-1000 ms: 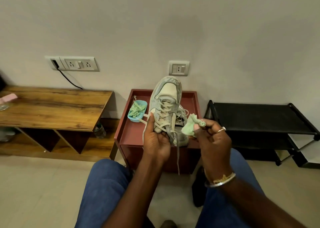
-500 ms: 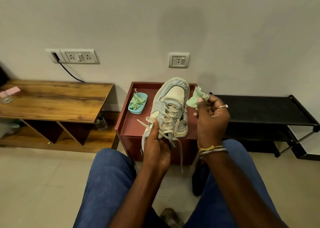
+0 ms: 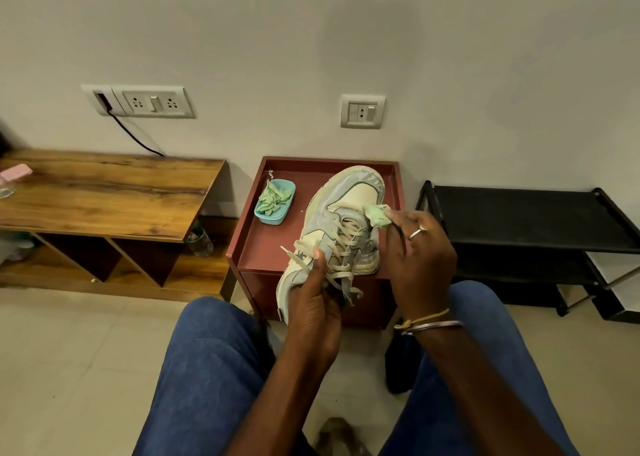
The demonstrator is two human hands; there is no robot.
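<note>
Wads of soft green cloth wait in the glossy blue tub on the maroon side table, close for swapping. My left hand grips the scuffed sneaker by its heel, steadying it toe-away over the table. My right hand pinches a crumpled green wipe against its smooth upper.

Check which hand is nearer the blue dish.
Left. The left hand grips the shoe at its heel end, just right of the blue dish and nearer the person. The right hand pinches a green cloth on the shoe's other side, farther off.
</note>
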